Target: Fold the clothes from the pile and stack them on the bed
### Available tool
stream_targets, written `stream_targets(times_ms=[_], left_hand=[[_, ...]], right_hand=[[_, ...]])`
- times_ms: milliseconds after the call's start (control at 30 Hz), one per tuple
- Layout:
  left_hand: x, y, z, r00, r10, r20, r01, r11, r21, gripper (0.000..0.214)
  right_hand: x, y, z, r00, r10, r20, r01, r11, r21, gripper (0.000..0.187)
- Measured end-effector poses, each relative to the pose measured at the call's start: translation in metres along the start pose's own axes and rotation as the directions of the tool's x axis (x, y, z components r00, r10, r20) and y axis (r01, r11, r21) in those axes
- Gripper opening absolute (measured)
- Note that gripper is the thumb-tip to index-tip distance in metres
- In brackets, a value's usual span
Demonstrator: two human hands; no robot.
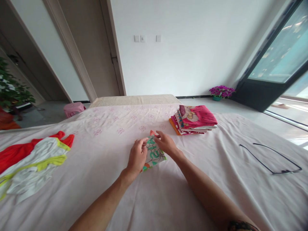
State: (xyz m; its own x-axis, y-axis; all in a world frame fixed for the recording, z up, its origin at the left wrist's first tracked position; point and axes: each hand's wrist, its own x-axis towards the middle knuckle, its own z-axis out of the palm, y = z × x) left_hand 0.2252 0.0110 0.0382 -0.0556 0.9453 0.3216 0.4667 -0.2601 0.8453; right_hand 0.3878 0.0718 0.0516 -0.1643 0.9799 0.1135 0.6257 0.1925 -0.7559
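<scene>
A small folded garment (155, 153), white with green, black and orange print, lies on the bed in front of me. My left hand (138, 155) grips its left edge, with fingers bent and the thumb near the index finger. On the far right edge, my right hand (166, 143) pinches the fabric with curled fingers. A bit of orange-red cloth pokes out between the hands at the far end. Beyond my right hand sits a stack of folded clothes (198, 117), with a pink printed piece on top.
Loose red clothing (19, 152) and white clothing with yellow-green trim (39, 160) lie at the left. Eyeglasses (286, 171) rest on the pale flowered sheet (103, 154) at the right. Past the bed stand a pink stool (74, 109) and a pot of purple flowers (221, 91).
</scene>
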Motion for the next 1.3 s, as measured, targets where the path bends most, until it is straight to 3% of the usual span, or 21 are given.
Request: stream_targets(times_ms=[100,167,233,367,467,633,767,867,967,1300], left_hand=[[-0.005,-0.019,0.004,0.972,0.233,0.042,-0.234,0.916,0.327,0.042],[-0.007,-0.031,0.010,0.961,0.256,0.108,-0.275,0.824,0.495,0.046],[-0.009,-0.040,0.015,0.967,0.201,0.154,-0.254,0.750,0.611,0.051],[-0.009,-0.046,0.017,0.976,0.100,0.194,-0.209,0.685,0.698,0.058],[-0.014,-0.047,0.008,0.962,0.125,0.244,-0.260,0.692,0.674,0.058],[-0.035,-0.072,-0.032,0.960,0.186,0.208,-0.276,0.753,0.598,0.058],[-0.043,-0.103,-0.072,0.981,0.179,0.076,-0.186,0.759,0.624,0.051],[-0.041,-0.113,-0.087,0.983,0.183,0.001,-0.143,0.764,0.629,0.043],[-0.040,-0.110,-0.088,0.984,0.179,-0.013,-0.130,0.764,0.632,0.040],[-0.042,-0.106,-0.087,0.985,0.172,0.032,-0.151,0.745,0.650,0.040]], right_hand=[[-0.006,-0.004,0.007,0.967,-0.235,-0.095,0.209,0.952,-0.225,0.041],[-0.010,-0.004,0.015,0.923,-0.385,-0.011,0.366,0.887,-0.282,0.040],[-0.013,0.001,0.024,0.896,-0.433,0.098,0.439,0.836,-0.328,0.040],[-0.011,0.017,0.032,0.907,-0.366,0.207,0.420,0.808,-0.412,0.041],[-0.010,0.022,0.031,0.933,-0.320,0.167,0.360,0.830,-0.426,0.043],[-0.008,0.017,0.018,0.995,-0.088,-0.036,0.062,0.889,-0.453,0.050],[0.004,0.007,0.008,0.992,0.124,0.026,-0.098,0.880,-0.464,0.048],[0.015,-0.004,0.009,0.972,0.202,0.123,-0.115,0.858,-0.501,0.049],[0.022,-0.010,0.015,0.960,0.226,0.164,-0.106,0.838,-0.535,0.051],[0.017,-0.011,0.022,0.979,0.121,0.165,-0.023,0.866,-0.500,0.039]])
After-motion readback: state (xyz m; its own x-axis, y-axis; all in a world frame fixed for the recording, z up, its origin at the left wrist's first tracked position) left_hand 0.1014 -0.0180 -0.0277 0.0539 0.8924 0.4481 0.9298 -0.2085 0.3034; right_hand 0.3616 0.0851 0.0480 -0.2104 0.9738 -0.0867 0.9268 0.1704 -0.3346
